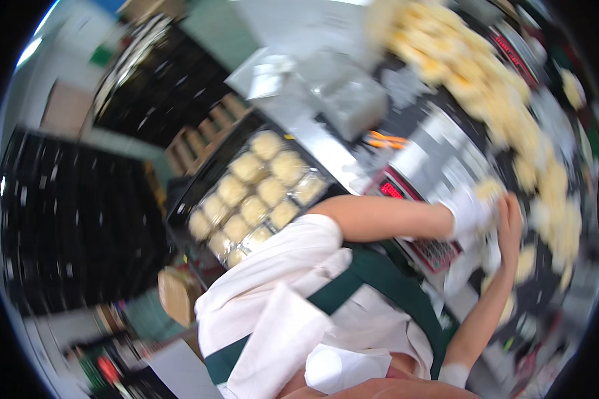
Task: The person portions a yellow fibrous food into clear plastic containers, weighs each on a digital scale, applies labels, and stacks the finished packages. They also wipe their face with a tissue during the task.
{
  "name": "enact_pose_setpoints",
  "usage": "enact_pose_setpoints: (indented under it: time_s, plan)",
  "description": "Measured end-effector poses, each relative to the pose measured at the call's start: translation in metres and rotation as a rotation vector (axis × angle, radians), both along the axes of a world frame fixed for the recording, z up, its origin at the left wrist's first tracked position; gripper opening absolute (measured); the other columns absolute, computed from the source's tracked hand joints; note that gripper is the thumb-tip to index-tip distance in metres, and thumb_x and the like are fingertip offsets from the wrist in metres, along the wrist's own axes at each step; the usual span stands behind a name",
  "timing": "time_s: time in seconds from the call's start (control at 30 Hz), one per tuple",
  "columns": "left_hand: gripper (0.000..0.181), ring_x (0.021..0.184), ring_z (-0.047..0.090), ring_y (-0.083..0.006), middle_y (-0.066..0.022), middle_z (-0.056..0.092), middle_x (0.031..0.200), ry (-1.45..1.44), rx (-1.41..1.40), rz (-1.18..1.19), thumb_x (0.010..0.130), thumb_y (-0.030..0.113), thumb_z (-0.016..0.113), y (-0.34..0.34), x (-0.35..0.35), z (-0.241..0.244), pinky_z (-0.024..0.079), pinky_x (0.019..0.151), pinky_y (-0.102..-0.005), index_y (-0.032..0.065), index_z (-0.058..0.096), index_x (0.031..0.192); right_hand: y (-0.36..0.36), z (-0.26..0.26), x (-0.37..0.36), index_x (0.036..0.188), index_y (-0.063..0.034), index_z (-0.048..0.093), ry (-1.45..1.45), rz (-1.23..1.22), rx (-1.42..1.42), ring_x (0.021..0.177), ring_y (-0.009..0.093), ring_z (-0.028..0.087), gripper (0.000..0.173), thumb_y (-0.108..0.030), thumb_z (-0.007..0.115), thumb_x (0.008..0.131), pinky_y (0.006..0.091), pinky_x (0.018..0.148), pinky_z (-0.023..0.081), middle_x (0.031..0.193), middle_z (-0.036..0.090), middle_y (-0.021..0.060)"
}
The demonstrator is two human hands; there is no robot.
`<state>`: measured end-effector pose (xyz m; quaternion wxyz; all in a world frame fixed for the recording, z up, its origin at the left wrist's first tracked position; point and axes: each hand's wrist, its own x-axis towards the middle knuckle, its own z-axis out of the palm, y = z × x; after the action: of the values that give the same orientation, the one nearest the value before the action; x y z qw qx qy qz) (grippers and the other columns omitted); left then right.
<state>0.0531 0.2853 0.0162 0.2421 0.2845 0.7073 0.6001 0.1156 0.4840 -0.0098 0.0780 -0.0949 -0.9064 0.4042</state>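
Note:
My left hand (466, 212), in a white glove, is over the digital scale (437, 159) with its red display. It seems to grip a pale yellow food portion (489, 189), perhaps noodles or dough; motion blur hides the fingertips. My right hand (510, 219), bare, meets the same portion from the other side, and whether it grips anything is unclear. Thin clear plastic (464, 264) hangs below the two hands, over the scale's keypad side. A long heap of loose pale yellow portions (484, 90) lies on the dark surface beyond the scale.
A black crate (183, 207) holds rows of plastic-wrapped round portions on my left. Orange-handled scissors (387, 140) and a stack of clear plastic bags (347, 97) lie behind the scale. Tall stacks of black crates (75, 224) stand further left. A second scale (514, 57) is at the far side.

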Motion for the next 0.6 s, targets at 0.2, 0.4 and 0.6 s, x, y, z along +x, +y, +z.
enact_pose_setpoints:
  time_s: [0.2,0.4,0.6]
  plan:
    - [0.048,0.084,0.064,-0.0245,-0.0139,0.07,0.098,-0.117,0.044,-0.025,0.092,0.046,0.057,-0.012,0.007,-0.023,0.05,0.079,-0.0364,0.0064,0.065,0.117,-0.008,0.005,0.03,0.092,0.001,0.061,0.0,0.037,0.082,0.075,0.015,0.054,0.017,-0.016,0.064,0.09,0.0286,0.069,0.044,0.083,0.056,0.0067]
    - [0.022,0.077,0.067,-0.0382,-0.0183,0.068,0.086,0.95,-0.454,-0.358,0.097,0.026,0.044,-0.013,-0.017,-0.032,0.051,0.067,-0.0476,0.0161,0.059,0.111,0.106,0.032,0.006,0.116,0.0011,0.058,0.573,-0.636,-1.018,0.083,0.02,0.065,0.024,-0.014,0.054,0.097,0.0361,0.074,0.056,0.104,0.065,0.0068]
    - [0.02,0.08,0.069,-0.0334,-0.0147,0.07,0.086,0.905,-0.576,-0.45,0.09,0.015,0.051,-0.024,-0.024,-0.008,0.051,0.07,-0.0467,0.0089,0.061,0.106,-0.113,0.121,0.018,0.094,-0.0001,0.067,0.59,-0.202,0.269,0.074,0.009,0.058,0.017,-0.013,0.071,0.084,0.0231,0.063,0.046,0.094,0.068,0.0048]
